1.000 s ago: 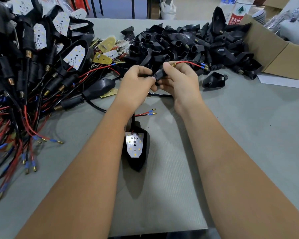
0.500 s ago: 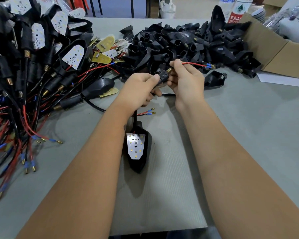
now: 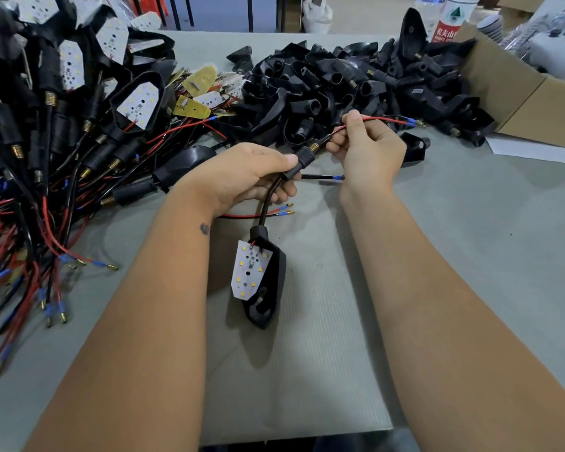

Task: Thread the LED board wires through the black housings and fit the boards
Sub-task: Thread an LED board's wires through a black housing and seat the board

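My left hand [image 3: 242, 172] grips the black stem [image 3: 302, 158] of a housing, its brass threaded end pointing right. A black flexible neck runs down from that hand to the black housing [image 3: 271, 282] lying on the mat, with a white LED board [image 3: 250, 270] tilted in its opening. My right hand [image 3: 367, 151] pinches the red wire [image 3: 385, 119] that comes out of the brass end; blue-sleeved terminals sit at its far tip.
A heap of assembled housings with boards and red and black wires [image 3: 62, 141] fills the left. Loose yellow and white boards [image 3: 199, 93] lie behind. Empty black housings [image 3: 356, 83] pile at the back, beside a cardboard box [image 3: 529, 102]. A grey mat [image 3: 307, 370] covers the table.
My right hand has drawn the red wire further out to the right. My left hand lowered slightly, and the housing on the mat tilted with its board lifting.
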